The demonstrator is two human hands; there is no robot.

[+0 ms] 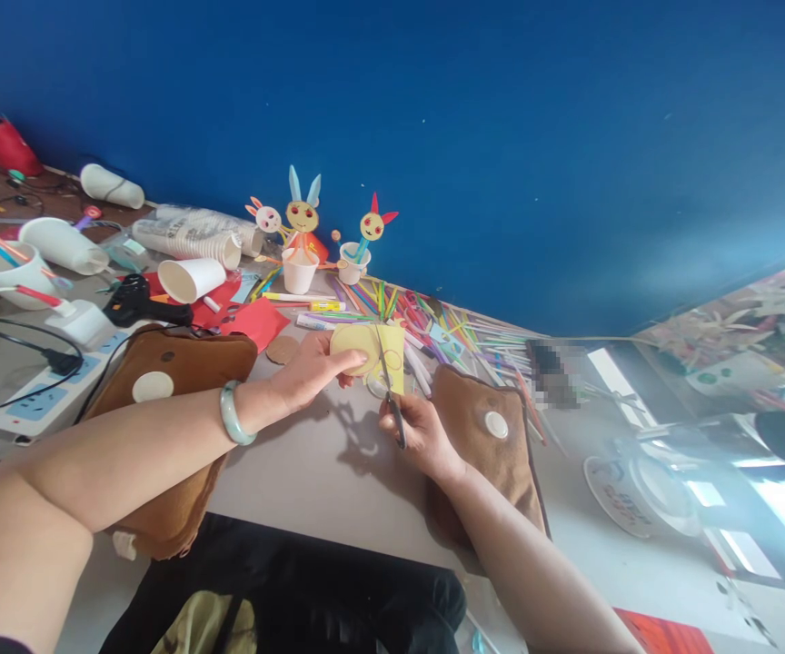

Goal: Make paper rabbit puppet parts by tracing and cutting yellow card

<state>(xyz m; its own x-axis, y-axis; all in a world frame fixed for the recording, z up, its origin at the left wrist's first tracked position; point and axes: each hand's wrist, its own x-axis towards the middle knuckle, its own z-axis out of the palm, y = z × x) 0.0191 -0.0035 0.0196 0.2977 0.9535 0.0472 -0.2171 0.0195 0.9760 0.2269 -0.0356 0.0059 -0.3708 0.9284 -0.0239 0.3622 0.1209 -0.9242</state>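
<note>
Yellow paper [392, 343] with drawn circular outlines is held above the table by my left hand [320, 368], its thumb lying on the front of a large rounded part. My right hand [422, 434] grips a pair of scissors [396, 420] by the dark handles. The scissor blades point away from me and lie along the paper, between the large rounded part and a smaller drawn circle. Whether the blades are parted cannot be made out. Beyond the hands, paper rabbit figures [303, 216] stand in white paper cups [300, 271].
Brown cushioned pads lie to the left [181, 391] and right [494, 454] under my forearms. A black glue gun [137, 300], a power strip [52, 391] and red paper [256, 320] are at the left. Colourful straws [447, 331] spread along the blue wall [433, 136]. A plastic tub [638, 490] stands right.
</note>
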